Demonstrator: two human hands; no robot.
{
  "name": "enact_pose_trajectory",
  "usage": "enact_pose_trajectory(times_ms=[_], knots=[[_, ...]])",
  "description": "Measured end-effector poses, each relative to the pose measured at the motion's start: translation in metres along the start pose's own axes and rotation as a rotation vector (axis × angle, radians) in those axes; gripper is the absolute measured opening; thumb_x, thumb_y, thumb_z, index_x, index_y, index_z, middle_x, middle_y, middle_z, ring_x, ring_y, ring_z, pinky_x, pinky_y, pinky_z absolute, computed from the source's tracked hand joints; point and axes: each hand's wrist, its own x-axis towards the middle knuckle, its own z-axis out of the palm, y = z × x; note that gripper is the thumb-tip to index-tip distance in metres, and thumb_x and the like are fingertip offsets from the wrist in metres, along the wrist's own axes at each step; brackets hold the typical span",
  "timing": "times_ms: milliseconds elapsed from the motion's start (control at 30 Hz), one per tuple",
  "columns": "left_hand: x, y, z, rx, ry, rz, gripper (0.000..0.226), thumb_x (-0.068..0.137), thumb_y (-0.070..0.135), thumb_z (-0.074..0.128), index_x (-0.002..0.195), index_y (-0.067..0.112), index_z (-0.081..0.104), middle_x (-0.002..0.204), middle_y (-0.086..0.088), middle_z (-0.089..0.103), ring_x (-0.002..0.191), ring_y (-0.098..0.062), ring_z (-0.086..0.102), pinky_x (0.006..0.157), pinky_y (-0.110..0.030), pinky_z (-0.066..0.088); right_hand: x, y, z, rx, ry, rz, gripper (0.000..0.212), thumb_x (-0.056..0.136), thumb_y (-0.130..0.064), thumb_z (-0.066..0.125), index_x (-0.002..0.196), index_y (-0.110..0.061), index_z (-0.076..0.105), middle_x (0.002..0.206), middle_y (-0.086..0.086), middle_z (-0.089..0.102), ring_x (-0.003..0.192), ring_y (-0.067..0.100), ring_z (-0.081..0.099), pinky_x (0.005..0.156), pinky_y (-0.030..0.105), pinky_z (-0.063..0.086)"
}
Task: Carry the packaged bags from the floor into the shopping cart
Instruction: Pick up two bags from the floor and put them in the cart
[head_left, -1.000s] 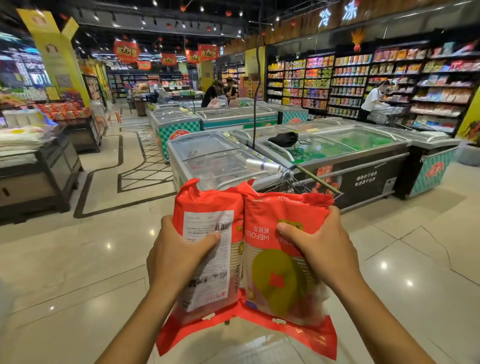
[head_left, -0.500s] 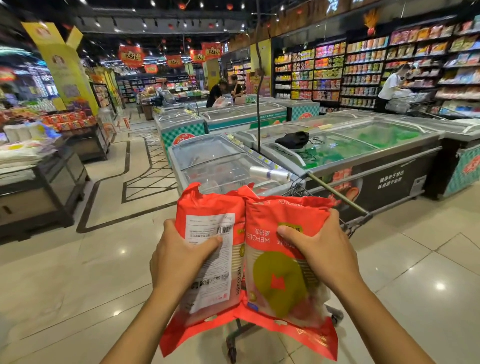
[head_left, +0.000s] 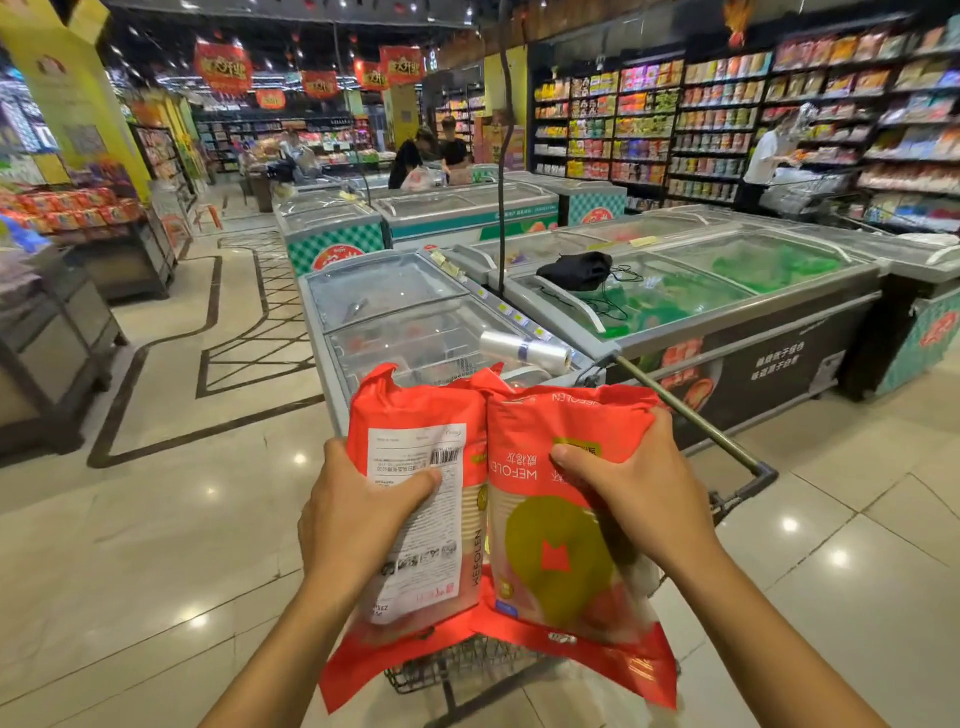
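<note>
L hand (head_left: 358, 519) grips left bag (head_left: 415, 415), R hand (head_left: 639, 493) right bag (head_left: 561, 561); long axes upright, touching, above cart (head_left: 696, 423).

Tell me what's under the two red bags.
The shopping cart: wire basket edge shows below the red bags, handle bar at right. The bags hide the basket's inside.

We counted two red plastic packaged bags, one white-labelled (head_left: 415, 519) and one with an olive circle (head_left: 561, 551); two hands, a left hand (head_left: 353, 514) and a right hand (head_left: 639, 493); one metal wire shopping cart (head_left: 693, 418); one roll of clear plastic film (head_left: 524, 351); one black cloth bundle (head_left: 574, 270).
</note>
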Motion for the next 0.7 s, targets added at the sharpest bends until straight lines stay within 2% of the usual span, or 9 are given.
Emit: enact_pose_trajectory(times_ms=[67,167,233,333,467,567,700], knots=[[0.032,-0.009,0.018,-0.027,-0.023,-0.019,0.064,0.067,0.056,0.087,0.109,0.029,0.047,0.097,0.013,0.065,0.091,-0.021,0.063,0.081,-0.038,0.049,0.030,0.002,0.018,-0.010,-0.003,-0.002,0.080,0.060,-0.074,0.079,0.115,-0.033,0.039,0.114,-0.004,0.065,0.103,0.027,0.064,0.086,0.041,0.049],[0.082,-0.022,0.046,-0.066,-0.051,-0.081,0.065,0.067,0.053,0.089,0.109,0.025,0.047,0.097,0.009,0.062,0.090,-0.023,0.059,0.084,-0.040,0.049,0.081,0.009,0.046,-0.014,-0.004,-0.014,0.090,0.046,-0.081,0.071,0.117,-0.033,0.043,0.111,-0.008,0.067,0.102,0.023,0.066,0.091,0.046,0.053],[0.111,-0.035,0.063,-0.083,-0.068,-0.111,0.067,0.065,0.055,0.089,0.107,0.024,0.049,0.095,0.009,0.062,0.090,-0.024,0.060,0.086,-0.043,0.051,0.114,0.015,0.065,-0.015,-0.035,-0.013,0.091,0.046,-0.079,0.074,0.119,-0.034,0.044,0.108,-0.013,0.066,0.101,0.022,0.067,0.093,0.048,0.054],[0.145,-0.053,0.086,-0.106,-0.085,-0.148,0.069,0.059,0.059,0.086,0.109,0.025,0.051,0.090,0.014,0.064,0.084,-0.020,0.063,0.076,-0.037,0.050,0.161,0.027,0.089,0.003,-0.081,0.003,0.087,0.050,-0.071,0.084,0.120,-0.034,0.047,0.102,-0.020,0.062,0.099,0.015,0.067,0.094,0.048,0.054],[0.187,-0.081,0.117,-0.100,-0.134,-0.217,0.073,0.068,0.052,0.089,0.121,0.025,0.046,0.099,0.012,0.063,0.091,-0.021,0.063,0.078,-0.037,0.048,0.217,0.061,0.114,0.070,-0.145,0.052,0.092,0.041,-0.071,0.091,0.117,-0.033,0.056,0.106,-0.012,0.073,0.096,0.012,0.072,0.093,0.048,0.056],[0.209,-0.107,0.139,-0.124,-0.118,-0.326,0.074,0.069,0.051,0.089,0.121,0.025,0.045,0.102,0.008,0.064,0.093,-0.024,0.065,0.080,-0.038,0.050,0.250,0.090,0.127,0.082,-0.183,0.115,0.071,0.049,-0.053,0.095,0.108,-0.028,0.064,0.098,-0.009,0.076,0.090,0.009,0.073,0.092,0.045,0.057],[0.232,-0.145,0.170,-0.127,-0.112,-0.439,0.074,0.070,0.048,0.090,0.122,0.026,0.042,0.096,0.011,0.063,0.087,-0.023,0.065,0.084,-0.042,0.053,0.287,0.129,0.143,0.083,-0.288,0.169,0.049,0.060,-0.040,0.095,0.101,-0.020,0.075,0.095,-0.001,0.079,0.090,0.019,0.076,0.091,0.051,0.058]])
